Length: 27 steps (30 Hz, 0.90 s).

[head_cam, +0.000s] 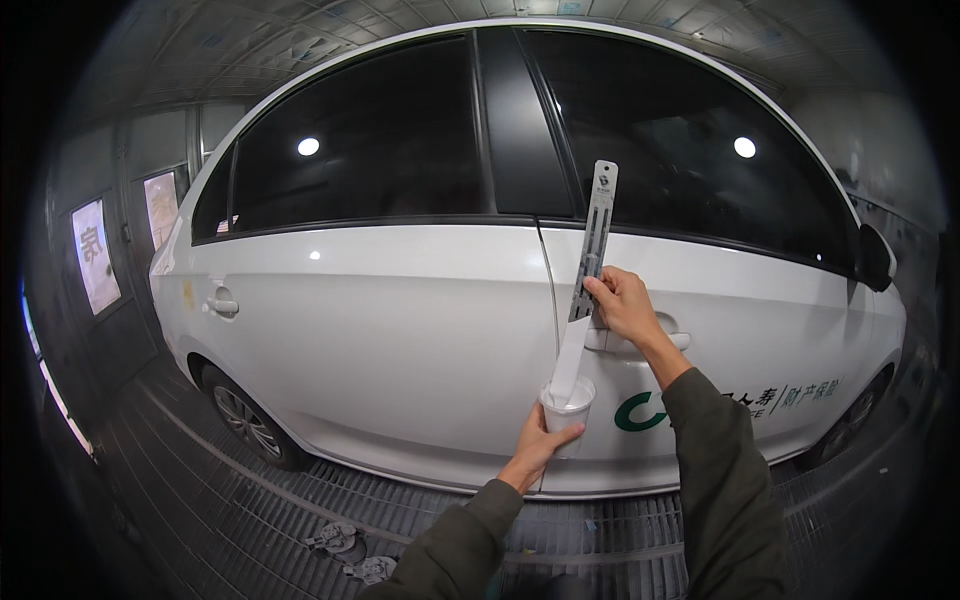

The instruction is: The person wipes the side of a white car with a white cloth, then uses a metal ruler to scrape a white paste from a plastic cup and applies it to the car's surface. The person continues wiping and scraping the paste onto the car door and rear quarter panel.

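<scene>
My left hand (536, 442) is wrapped around a small translucent plastic cup (566, 409) that holds white liquid, likely paint. A flat paint mixing ruler (600, 217) with printed marks and slots slants up out of the cup. Between thumb and fingers, my right hand (624, 300) pinches the ruler around its middle. White liquid coats the ruler's lower part, and its tip is in the cup. Both hands are in front of a white car (420, 322), close to the front door handle (679, 340), which my right hand and wrist partly cover.
Metal floor grating (600, 536) runs below the car. Two spray guns or similar grey fittings (335, 538) lie on it at lower left. A door with a lit window (96, 255) stands at far left. The side mirror (876, 257) juts out at right. Green lettering marks the front door.
</scene>
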Motion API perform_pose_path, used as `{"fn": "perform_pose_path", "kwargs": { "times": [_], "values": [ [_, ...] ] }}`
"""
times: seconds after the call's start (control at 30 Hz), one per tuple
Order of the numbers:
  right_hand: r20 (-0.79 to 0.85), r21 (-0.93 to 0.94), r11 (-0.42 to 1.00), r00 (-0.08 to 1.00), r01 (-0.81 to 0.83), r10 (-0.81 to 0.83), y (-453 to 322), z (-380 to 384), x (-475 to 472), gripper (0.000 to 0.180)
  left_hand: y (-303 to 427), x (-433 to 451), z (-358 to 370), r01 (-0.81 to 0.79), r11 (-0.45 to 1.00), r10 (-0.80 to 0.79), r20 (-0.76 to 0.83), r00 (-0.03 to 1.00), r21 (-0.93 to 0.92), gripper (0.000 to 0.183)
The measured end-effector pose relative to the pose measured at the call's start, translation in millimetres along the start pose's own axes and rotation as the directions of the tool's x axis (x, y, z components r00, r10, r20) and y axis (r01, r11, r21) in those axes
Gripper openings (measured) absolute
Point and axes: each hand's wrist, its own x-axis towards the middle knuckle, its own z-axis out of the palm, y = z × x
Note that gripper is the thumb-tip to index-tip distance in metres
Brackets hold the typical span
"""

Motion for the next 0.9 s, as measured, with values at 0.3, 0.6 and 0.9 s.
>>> {"fn": "perform_pose_path", "kwargs": {
  "times": [0.3, 0.6, 0.9],
  "values": [
    [-0.039, -0.094, 0.996, 0.999, 0.008, -0.011, -6, -7, -1, 0.035, -5, 7, 1, 0.019, 0.999, -0.018, 0.029, 0.999, -0.028, 0.082],
    [-0.007, -0.151, 0.988, 1.0, 0.026, -0.027, -5, -19, -1, 0.037, -4, 9, 4, 0.015, 1.0, -0.014, 0.098, 0.995, -0.017, 0.086],
    [0.005, -0.201, 0.974, 0.995, 0.102, -0.103, -11, -5, -1, 0.042, 7, 4, -5, -0.02, 1.0, 0.019, 0.108, 0.994, 0.002, 0.085]
  ]
}}
